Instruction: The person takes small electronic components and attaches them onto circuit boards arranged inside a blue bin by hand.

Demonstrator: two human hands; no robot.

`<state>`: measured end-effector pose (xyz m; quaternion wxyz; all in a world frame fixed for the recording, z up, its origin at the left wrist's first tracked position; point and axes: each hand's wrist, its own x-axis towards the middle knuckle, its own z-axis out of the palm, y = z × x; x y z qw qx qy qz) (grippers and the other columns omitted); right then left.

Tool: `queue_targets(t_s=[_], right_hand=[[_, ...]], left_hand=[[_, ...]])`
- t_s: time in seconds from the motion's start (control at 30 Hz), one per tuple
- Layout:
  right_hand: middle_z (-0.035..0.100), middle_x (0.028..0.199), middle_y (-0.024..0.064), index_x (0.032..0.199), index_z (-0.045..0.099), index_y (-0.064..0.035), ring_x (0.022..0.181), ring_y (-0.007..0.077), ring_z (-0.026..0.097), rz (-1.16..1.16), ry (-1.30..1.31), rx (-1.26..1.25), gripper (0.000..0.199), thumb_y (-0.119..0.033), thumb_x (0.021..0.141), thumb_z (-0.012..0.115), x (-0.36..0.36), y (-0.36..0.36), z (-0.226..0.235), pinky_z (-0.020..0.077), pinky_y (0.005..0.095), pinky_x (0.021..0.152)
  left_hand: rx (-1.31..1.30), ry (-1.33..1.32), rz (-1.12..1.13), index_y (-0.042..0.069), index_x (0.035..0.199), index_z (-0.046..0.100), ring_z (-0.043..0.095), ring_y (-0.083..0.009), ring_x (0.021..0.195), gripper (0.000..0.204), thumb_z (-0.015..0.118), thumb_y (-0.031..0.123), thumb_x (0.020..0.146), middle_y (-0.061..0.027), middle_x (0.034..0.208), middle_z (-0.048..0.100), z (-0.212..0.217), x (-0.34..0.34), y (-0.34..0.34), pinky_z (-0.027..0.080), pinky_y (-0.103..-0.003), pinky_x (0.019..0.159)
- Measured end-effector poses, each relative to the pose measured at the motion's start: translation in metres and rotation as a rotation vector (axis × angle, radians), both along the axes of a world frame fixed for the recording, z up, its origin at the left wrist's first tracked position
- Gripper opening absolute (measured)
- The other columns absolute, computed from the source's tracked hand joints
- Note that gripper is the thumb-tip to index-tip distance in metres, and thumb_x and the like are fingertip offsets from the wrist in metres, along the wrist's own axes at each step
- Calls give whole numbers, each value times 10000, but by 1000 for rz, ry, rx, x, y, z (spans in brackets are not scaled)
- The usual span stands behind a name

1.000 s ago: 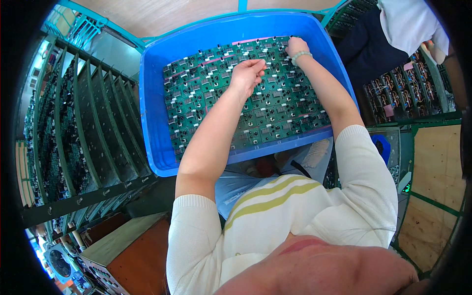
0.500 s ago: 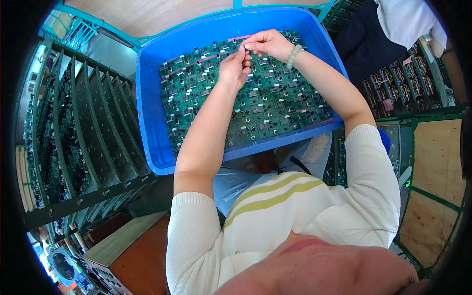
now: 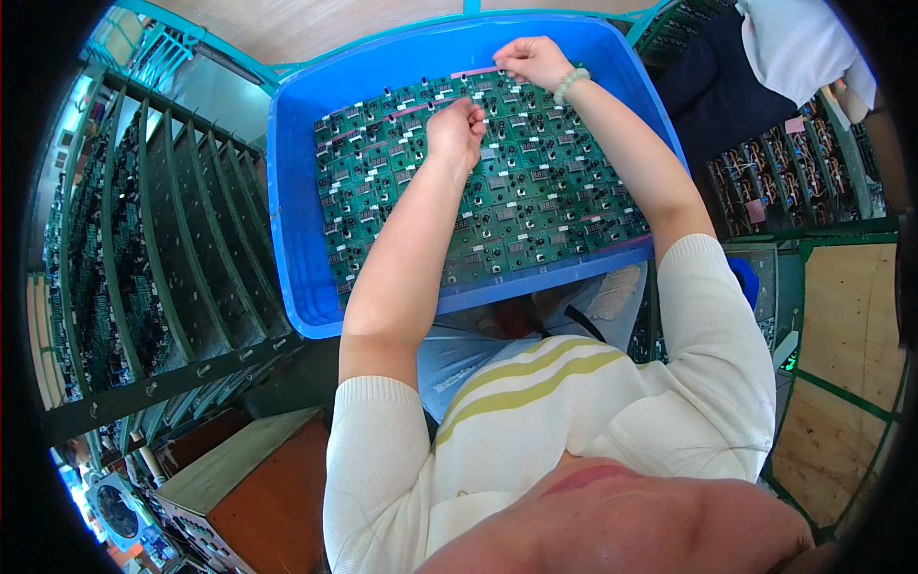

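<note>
Circuit boards (image 3: 521,206) lay in the blue bin (image 3: 289,210), spread longest crosswise; apart over them, the left hand (image 3: 456,132) curled nearer the bin's middle, the right hand (image 3: 534,62) nearer its far wall (image 3: 421,60); whether either gripped anything was unclear.

Blue tub (image 3: 290,191) with green circuit boards (image 3: 521,191)

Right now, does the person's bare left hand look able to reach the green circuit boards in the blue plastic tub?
Probably yes: the left hand is over the green circuit boards, and the open blue tub leaves the way free.
</note>
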<state>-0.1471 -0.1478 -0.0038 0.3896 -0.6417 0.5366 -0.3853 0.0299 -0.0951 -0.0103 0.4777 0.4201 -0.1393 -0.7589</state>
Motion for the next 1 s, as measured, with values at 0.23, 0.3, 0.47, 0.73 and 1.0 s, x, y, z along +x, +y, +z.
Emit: queue_targets(t_s=[0.23,0.3,0.47,0.73,1.0], right_hand=[[605,762,102,726,640,-100,708,251,576,-224,687,-147,119,-191,664,596,-11,-18,-51,452,349,675],[605,770,98,743,640,-105,732,256,573,-217,721,-150,125,-196,677,585,-9,-20,-54,448,354,695],[603,802,98,762,641,-117,755,260,572,-230,770,-96,125,-192,673,593,-7,-26,-60,449,356,709],[593,791,125,736,640,-107,741,283,562,-261,997,-93,141,-208,644,604,2,-29,-58,451,371,697],[610,763,58,822,639,-67,624,138,545,-144,137,-102,151,-180,729,601,21,10,-11,453,272,597]], left_hand=[[-112,-29,-177,-3,934,439,443,-106,522,160,466,122,838,-114,774,554,5,-2,11,330,-189,384],[-114,-33,-176,16,862,464,422,-87,484,185,503,194,828,-74,685,553,6,-3,13,305,-180,362],[-124,-53,-154,29,817,505,411,-73,486,149,521,178,815,-46,697,548,3,-2,10,289,-170,363],[-197,-119,-211,18,950,488,411,-68,498,211,526,169,808,-52,740,559,5,-6,13,291,-166,362],[-117,-154,-150,62,797,481,365,-66,465,238,485,298,830,4,627,468,3,-4,12,262,-188,349]])
